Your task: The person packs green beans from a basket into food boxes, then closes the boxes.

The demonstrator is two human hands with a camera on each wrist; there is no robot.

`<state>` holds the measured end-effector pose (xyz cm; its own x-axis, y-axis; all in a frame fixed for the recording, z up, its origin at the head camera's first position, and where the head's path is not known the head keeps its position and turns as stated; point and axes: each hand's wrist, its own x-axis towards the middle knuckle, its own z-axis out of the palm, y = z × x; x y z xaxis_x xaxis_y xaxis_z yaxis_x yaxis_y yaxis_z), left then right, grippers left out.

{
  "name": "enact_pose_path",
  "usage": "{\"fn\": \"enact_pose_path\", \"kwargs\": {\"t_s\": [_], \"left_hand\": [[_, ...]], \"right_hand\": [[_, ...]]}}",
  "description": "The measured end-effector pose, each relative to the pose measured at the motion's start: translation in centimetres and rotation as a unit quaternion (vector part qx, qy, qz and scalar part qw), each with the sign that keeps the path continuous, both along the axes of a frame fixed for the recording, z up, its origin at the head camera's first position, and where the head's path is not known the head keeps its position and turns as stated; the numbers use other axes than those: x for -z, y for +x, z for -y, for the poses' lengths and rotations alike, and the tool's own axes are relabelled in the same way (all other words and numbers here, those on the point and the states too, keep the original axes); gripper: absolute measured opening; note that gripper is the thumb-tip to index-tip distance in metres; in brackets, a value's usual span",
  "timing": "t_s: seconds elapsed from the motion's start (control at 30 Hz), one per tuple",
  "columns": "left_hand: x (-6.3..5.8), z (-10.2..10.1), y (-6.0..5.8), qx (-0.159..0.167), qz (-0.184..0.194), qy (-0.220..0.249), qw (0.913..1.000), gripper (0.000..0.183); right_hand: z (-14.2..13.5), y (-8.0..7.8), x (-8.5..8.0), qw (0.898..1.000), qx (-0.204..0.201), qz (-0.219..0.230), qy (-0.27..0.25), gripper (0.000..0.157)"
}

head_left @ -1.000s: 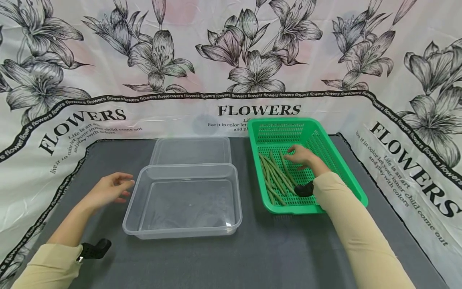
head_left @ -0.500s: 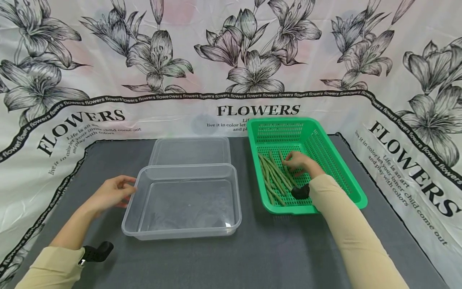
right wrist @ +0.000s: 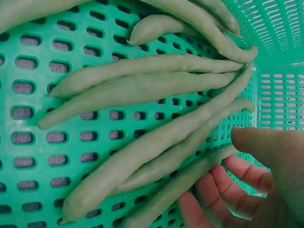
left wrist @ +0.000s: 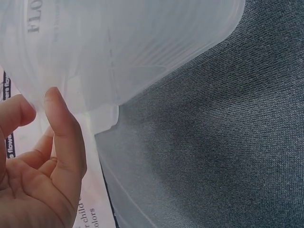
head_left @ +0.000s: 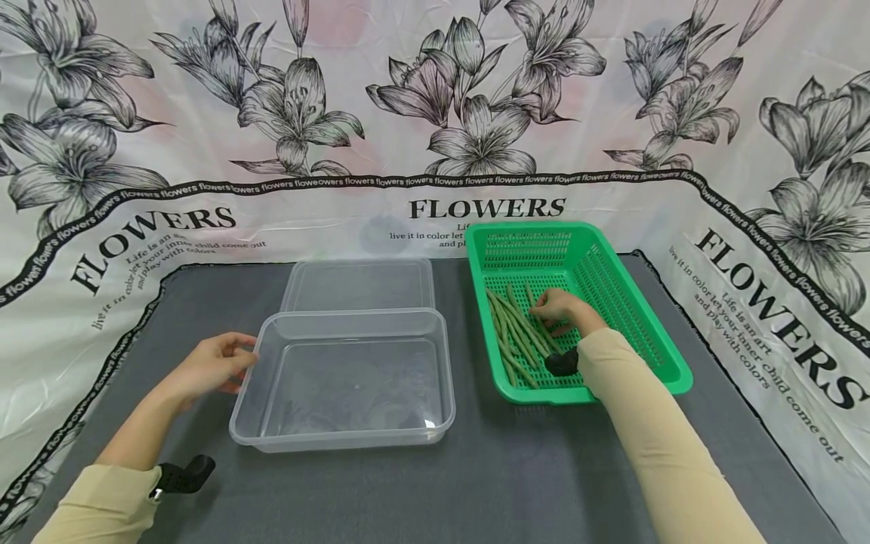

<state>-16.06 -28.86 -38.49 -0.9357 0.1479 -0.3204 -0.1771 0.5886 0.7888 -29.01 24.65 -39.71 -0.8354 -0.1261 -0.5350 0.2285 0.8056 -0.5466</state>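
Grey woven cloth (left wrist: 228,133) fills the right side of the left wrist view. Beside it the left hand (left wrist: 42,185) pinches the rim of a clear plastic tub (left wrist: 156,42) between fingertips; so slight a hold, I judge, might slip or skew the tub if it were tugged.

On the right wrist view, the right hand (right wrist: 280,161) has its fingers curled along the nearest green bean (right wrist: 175,189), thumb near the bean's far end; I cannot tell whether the pinch is closed. That bean lies on the slotted floor of a green plastic basket (right wrist: 280,67). Gripped only near one end, it could swivel or drop, and the neighbouring beans (right wrist: 156,141) could be dragged along.

From the head view, a clear lid (head_left: 360,285) lies behind the tub, with the basket to the right. Compared with a second ago, the left hand meets the tub's rim instead of standing apart, and the right hand sits lower among the beans.
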Motion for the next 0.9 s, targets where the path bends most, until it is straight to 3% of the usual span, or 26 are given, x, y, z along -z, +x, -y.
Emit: {"fn": "enact_pose_path", "kwargs": {"t_s": [0.17,0.4,0.9], "left_hand": [[0.00,-0.03,-0.06,-0.001,-0.001,0.000,1.0000,0.054],[0.06,0.03,-0.19,-0.002,-0.001,0.003,1.0000,0.054],[0.27,-0.06,-0.11,-0.006,0.010,0.001,0.9999,0.053]], "right_hand": [[-0.15,-0.32,0.17,1.000,-0.003,0.003,0.005,0.017],[-0.03,-0.54,-0.04,1.000,-0.015,-0.004,0.017,0.039],[0.19,-0.25,0.26,1.000,-0.016,-0.015,0.023,0.036]]}}
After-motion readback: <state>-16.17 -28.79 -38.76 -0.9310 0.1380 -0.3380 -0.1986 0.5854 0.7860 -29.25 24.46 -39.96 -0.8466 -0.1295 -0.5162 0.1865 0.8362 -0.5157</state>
